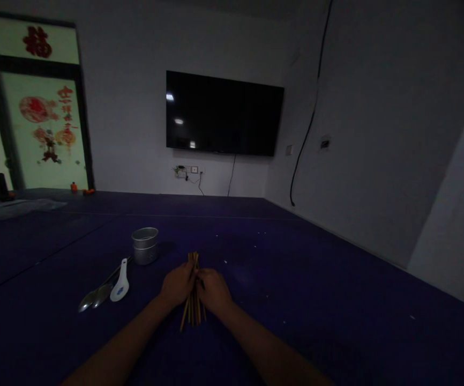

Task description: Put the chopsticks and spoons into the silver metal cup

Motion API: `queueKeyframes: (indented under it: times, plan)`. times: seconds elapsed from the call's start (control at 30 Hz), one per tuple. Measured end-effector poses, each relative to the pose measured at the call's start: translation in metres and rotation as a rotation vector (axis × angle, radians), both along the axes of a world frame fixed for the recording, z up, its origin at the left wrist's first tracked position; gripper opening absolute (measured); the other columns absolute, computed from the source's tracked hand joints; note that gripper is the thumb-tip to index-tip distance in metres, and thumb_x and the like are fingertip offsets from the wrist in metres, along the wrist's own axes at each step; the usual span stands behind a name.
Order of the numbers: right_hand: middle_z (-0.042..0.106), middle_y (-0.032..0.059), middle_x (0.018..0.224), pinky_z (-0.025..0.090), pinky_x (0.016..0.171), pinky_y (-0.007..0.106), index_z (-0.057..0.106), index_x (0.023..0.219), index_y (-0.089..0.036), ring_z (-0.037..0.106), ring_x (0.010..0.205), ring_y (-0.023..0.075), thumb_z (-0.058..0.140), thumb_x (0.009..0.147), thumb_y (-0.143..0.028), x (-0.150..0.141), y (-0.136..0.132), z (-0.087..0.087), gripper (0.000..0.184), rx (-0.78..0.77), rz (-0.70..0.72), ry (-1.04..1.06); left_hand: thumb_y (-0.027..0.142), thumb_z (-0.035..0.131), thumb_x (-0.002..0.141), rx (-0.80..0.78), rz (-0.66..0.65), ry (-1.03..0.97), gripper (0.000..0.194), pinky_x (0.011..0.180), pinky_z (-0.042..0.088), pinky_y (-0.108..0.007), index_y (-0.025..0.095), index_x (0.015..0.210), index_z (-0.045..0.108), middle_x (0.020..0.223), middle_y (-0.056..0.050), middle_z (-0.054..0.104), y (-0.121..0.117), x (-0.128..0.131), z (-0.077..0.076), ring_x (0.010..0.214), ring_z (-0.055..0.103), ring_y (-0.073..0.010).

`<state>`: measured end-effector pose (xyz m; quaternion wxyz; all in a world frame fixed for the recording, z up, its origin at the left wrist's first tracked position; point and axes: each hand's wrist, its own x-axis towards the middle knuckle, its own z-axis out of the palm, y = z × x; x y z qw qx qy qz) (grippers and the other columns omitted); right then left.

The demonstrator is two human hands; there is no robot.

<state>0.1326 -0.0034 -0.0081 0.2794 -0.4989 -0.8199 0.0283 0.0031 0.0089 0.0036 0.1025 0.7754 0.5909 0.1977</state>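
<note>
A bundle of wooden chopsticks (194,310) stands out between my two hands, its near ends fanned slightly apart over the dark blue surface. My left hand (178,284) is closed around the bundle from the left. From the right, my right hand (214,289) grips the same chopsticks, its fingers meeting those of the left. To the left of my hands is a metal cup (145,247), upright. A white ceramic spoon (120,284) lies beside it, next to two metal spoons (97,296) whose handles point toward the cup.
The dark blue surface (296,300) reaches to the walls, with small white scraps scattered on it. A wall-mounted television (224,115) hangs ahead. A black cable (305,140) runs down the right wall. Clear plastic sheeting (15,208) lies at the far left.
</note>
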Motion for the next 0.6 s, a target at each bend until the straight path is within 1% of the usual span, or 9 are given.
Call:
queueKeyframes:
  times: [0.23, 0.47, 0.53, 0.6]
  plan:
    - [0.067, 0.0079, 0.089, 0.039, 0.077, 0.025, 0.066, 0.088, -0.017, 0.060, 0.087, 0.0175, 0.041, 0.084, -0.018, -0.0003, -0.0033, 0.0039, 0.026, -0.019, -0.040, -0.045, 0.028, 0.031, 0.087, 0.004, -0.011, 0.047, 0.036, 0.084, 0.040, -0.028, 0.022, 0.120, 0.044, 0.111, -0.009, 0.060, -0.0008, -0.0005, 0.0017, 0.099, 0.056, -0.0202]
    - [0.067, 0.0078, 0.088, 0.039, 0.076, 0.025, 0.065, 0.085, -0.017, 0.061, 0.086, 0.0180, 0.041, 0.083, -0.019, 0.0002, -0.0044, 0.0052, 0.024, -0.030, -0.055, -0.065, 0.022, 0.031, 0.085, 0.040, 0.007, 0.108, 0.027, 0.077, 0.042, -0.027, 0.020, 0.101, 0.053, 0.101, -0.008, 0.064, 0.0000, -0.0015, 0.0017, 0.092, 0.060, -0.0188]
    - [0.067, 0.0077, 0.089, 0.039, 0.077, 0.025, 0.065, 0.086, -0.017, 0.060, 0.087, 0.0176, 0.041, 0.083, -0.018, 0.0002, -0.0040, 0.0044, 0.024, -0.026, -0.052, -0.053, 0.021, 0.032, 0.085, 0.036, 0.020, 0.099, 0.027, 0.078, 0.042, -0.027, 0.020, 0.099, 0.054, 0.101, -0.008, 0.064, -0.0005, -0.0018, 0.0019, 0.093, 0.060, -0.0184]
    - [0.067, 0.0078, 0.089, 0.039, 0.078, 0.025, 0.065, 0.087, -0.017, 0.060, 0.088, 0.0176, 0.042, 0.083, -0.019, 0.0002, -0.0037, 0.0035, 0.024, -0.024, -0.051, -0.045, 0.020, 0.033, 0.084, 0.039, 0.033, 0.078, 0.028, 0.079, 0.042, -0.026, 0.020, 0.101, 0.055, 0.104, -0.007, 0.064, -0.0014, -0.0017, 0.0024, 0.097, 0.058, -0.0182]
